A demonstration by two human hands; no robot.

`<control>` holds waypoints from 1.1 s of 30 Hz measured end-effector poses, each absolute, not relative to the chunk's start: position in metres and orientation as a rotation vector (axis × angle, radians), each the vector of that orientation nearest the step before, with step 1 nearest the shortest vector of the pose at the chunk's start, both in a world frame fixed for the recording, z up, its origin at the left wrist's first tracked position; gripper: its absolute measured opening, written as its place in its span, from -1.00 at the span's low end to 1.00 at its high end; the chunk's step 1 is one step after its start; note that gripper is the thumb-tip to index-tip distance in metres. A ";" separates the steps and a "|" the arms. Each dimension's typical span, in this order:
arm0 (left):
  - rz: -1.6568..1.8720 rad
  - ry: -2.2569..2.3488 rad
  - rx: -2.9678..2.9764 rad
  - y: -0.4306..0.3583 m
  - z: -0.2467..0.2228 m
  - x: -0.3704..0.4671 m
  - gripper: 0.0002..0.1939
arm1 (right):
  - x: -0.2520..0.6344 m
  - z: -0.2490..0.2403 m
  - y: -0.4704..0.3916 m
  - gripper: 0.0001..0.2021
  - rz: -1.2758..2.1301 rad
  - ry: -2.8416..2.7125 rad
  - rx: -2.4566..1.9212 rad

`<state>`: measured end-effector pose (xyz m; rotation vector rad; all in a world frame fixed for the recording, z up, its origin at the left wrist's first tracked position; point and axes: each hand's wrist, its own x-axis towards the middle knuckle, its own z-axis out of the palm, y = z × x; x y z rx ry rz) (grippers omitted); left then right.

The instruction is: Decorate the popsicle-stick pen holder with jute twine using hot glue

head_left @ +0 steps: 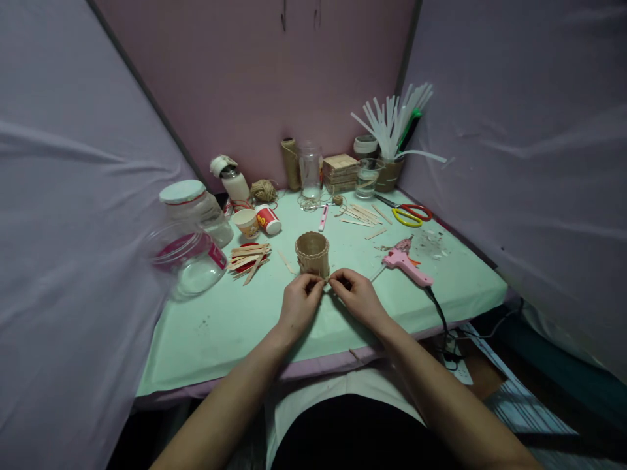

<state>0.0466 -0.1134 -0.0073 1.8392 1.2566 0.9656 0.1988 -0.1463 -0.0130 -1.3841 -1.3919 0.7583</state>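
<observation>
A brown cup-shaped container [313,256] with a braided-looking rim stands upright near the middle of the table. Just in front of its base, my left hand [300,301] and my right hand [358,299] are close together, each with thumb and finger pinched. Between the fingertips is something tiny, too small to name. To the right lies a pink glue gun [407,266] on its side, its cord running off the table's front edge. Wooden craft sticks [249,260] are heaped on a red lid to the left.
Scissors [409,214], loose sticks [362,214] and a pink-and-white cutter [323,218] lie farther back. Clear plastic jars [200,271] and paper cups [268,220] stand left. Along the back are a twine ball [264,190], a glass jar [310,171] and white glue sticks [392,127].
</observation>
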 end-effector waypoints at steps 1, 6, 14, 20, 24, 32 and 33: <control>0.976 1.260 1.833 -0.113 -0.007 0.047 -0.90 | 0.199 -0.013 -0.146 -0.84 0.757 -1.398 -1.377; 1.003 1.266 1.786 -0.113 -0.007 0.047 -0.89 | 0.201 -0.016 -0.147 -0.87 0.732 -1.454 -1.344; 1.027 1.213 1.770 -0.111 -0.010 0.044 -0.87 | 0.202 -0.013 -0.147 -0.87 0.548 -1.705 -1.325; 1.004 1.199 1.642 -0.111 -0.009 0.045 -0.83 | 0.207 -0.007 -0.146 -0.87 0.500 -1.805 -1.324; 0.979 1.162 1.508 -0.111 -0.006 0.047 -0.78 | 0.209 -0.007 -0.148 -0.87 0.508 -1.785 -1.273; 0.927 1.150 1.310 -0.108 -0.003 0.046 -0.73 | 0.209 -0.009 -0.147 -0.88 0.719 -1.519 -1.272; 0.924 1.150 1.299 -0.108 -0.003 0.046 -0.73 | 0.209 -0.008 -0.146 -0.87 0.747 -1.491 -1.285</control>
